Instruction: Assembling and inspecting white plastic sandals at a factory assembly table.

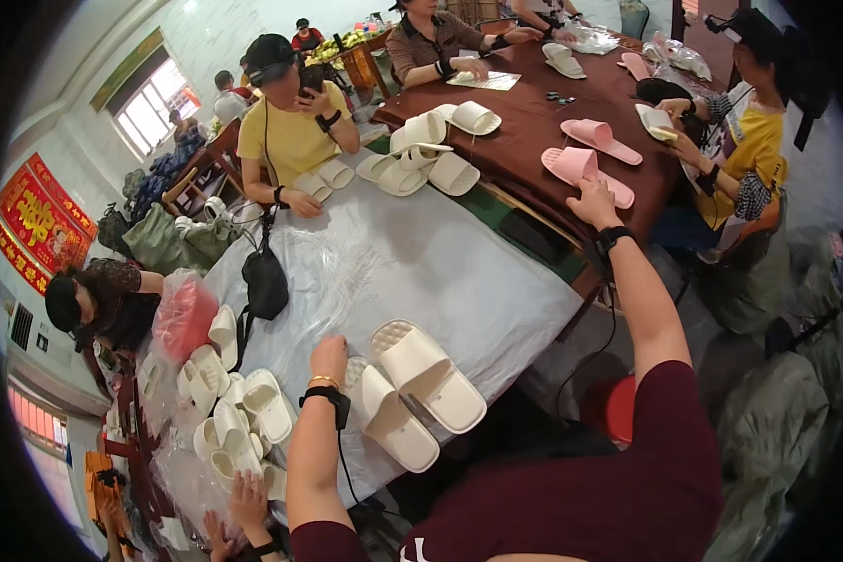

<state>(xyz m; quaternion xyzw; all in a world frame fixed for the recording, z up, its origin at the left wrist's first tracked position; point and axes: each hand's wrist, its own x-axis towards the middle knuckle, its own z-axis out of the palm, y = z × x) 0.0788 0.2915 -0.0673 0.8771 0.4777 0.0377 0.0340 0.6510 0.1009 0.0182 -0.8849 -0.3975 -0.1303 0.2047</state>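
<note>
My right hand [593, 203] reaches out to the far right and grips a pink slipper [565, 165] at its strap, on the brown-covered table. Another pink slipper [598, 139] lies just beyond it. My left hand [329, 359] is closed in a fist low over the plastic-covered table, beside a pair of cream slippers. Its fingers are curled under, so whatever they may hold is hidden. Of that pair, the right slipper [433, 375] and the left slipper [393, 421] lie side by side, soles down, close in front of me.
Several cream slippers [244, 421] are heaped at the left edge, with a co-worker's hand [250, 501] on them. More cream slippers [412, 159] stand at the far side. A black pouch [265, 283] lies on the plastic sheet [375, 253]. Several people sit around the brown table [525, 103].
</note>
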